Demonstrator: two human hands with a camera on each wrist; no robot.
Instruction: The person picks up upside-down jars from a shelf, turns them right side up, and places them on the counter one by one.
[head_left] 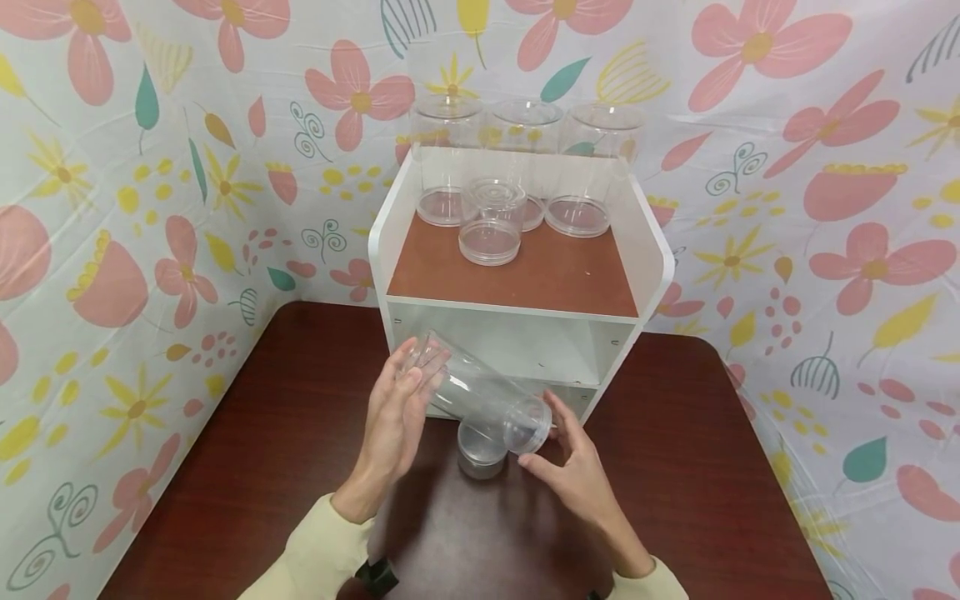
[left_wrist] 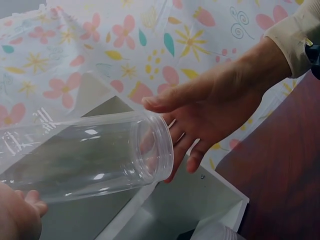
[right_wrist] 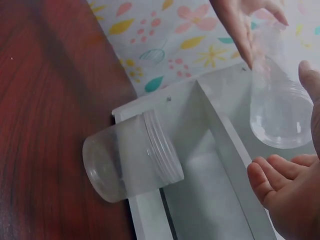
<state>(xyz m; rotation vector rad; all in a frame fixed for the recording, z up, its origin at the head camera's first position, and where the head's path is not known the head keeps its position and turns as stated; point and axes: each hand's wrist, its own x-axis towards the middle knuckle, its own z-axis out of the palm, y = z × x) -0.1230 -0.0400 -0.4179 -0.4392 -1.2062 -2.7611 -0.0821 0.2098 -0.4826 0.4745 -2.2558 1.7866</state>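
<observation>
A tall clear plastic jar (head_left: 476, 383) is held at a slant above the table, in front of the shelf unit. My left hand (head_left: 393, 408) grips its upper left end, the thumb on the near side and fingers behind. Around the lower right, ridged end of the jar, my right hand (head_left: 577, 467) is spread with thumb and fingers apart. The right wrist view shows a gap between those fingers (right_wrist: 262, 182) and the jar. Below stands a short clear jar (head_left: 482, 458) on the table, partly behind the tall one.
A white shelf unit (head_left: 652, 267) with a brown top board (head_left: 525, 287) stands at the back of the dark table (head_left: 712, 467). Several clear jars stand on the board: tall ones (head_left: 592, 183) behind, a shorter one (head_left: 491, 225) in front. Flowered cloth (head_left: 825, 250) hangs around the table.
</observation>
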